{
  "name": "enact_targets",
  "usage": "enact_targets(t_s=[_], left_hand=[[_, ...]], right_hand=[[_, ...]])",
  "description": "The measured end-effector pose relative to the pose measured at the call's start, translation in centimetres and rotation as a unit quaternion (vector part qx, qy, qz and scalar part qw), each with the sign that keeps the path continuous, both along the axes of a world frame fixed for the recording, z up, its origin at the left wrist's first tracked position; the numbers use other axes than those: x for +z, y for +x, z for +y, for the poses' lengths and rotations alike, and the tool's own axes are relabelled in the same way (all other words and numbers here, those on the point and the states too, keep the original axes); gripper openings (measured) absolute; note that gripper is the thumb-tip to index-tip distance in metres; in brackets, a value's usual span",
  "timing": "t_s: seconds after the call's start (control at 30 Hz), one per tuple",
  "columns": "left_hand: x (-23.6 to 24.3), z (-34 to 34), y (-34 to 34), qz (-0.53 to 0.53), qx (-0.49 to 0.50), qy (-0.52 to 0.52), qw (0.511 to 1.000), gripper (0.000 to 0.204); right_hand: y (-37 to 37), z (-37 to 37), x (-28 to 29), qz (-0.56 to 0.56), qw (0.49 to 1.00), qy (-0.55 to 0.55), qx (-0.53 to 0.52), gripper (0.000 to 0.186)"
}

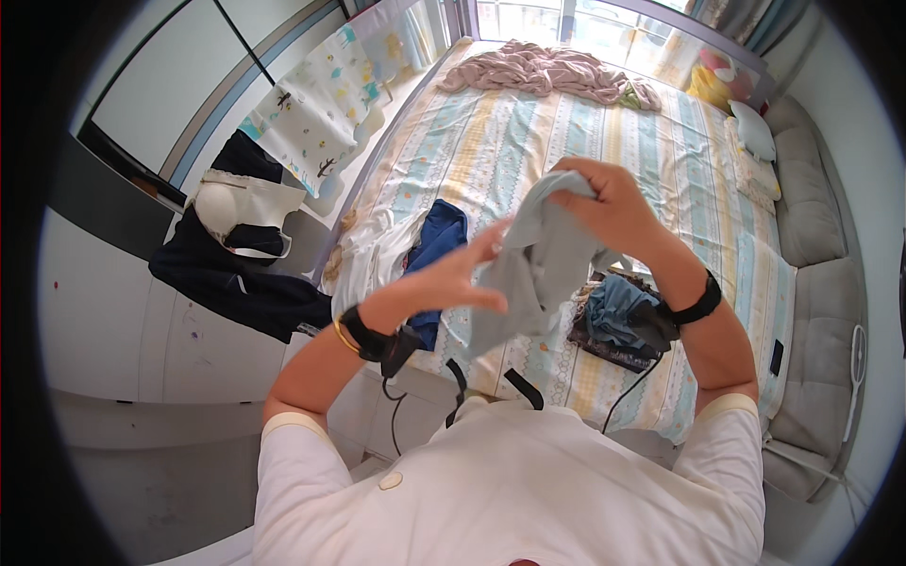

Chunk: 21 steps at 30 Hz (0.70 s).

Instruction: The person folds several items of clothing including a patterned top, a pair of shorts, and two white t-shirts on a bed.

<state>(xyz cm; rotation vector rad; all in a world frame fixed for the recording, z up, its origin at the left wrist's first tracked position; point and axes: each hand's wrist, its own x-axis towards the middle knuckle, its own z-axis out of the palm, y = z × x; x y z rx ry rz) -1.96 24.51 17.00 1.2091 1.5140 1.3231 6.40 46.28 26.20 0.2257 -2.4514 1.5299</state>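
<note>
A light grey piece of clothing (533, 269) hangs bunched from my right hand (609, 203), whose fingers are closed on its upper end. Its lower part drops over the near side of the bed. My left hand (462, 274) is beside the cloth's left edge, fingers apart and slightly blurred; whether they touch the fabric I cannot tell. Left of the cloth lie a dark blue garment (441, 231) and a white garment (373, 250). Under my right forearm sits a small pile with a crumpled blue-grey garment (618, 307) on top.
A striped sheet covers the bed (661, 141), with a crumpled pink blanket (547, 71) at its far end. Grey cushioned backrests (816, 311) line the right side. Dark clothes (236, 278) and a cream bra (219, 208) hang at the left. Dark cables (628, 391) run near my wrists.
</note>
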Motion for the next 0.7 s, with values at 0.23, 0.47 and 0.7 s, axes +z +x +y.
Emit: enact_targets(t_s=[0.23, 0.47, 0.7], left_hand=[[-9.9, -1.7, 0.7, 0.345, 0.296, 0.017, 0.89, 0.102], [-12.5, 2.7, -2.0, 0.198, 0.206, 0.002, 0.958, 0.06], [-12.8, 6.5, 0.1, 0.008, 0.062, 0.043, 0.997, 0.054]], right_hand=[[0.9, 0.7, 1.2, -0.083, 0.982, -0.162, -0.047, 0.019], [2.4, 2.8, 0.7, -0.12, 0.943, -0.309, -0.002, 0.021], [4.9, 4.2, 0.0, -0.108, 0.934, -0.34, -0.024, 0.022]])
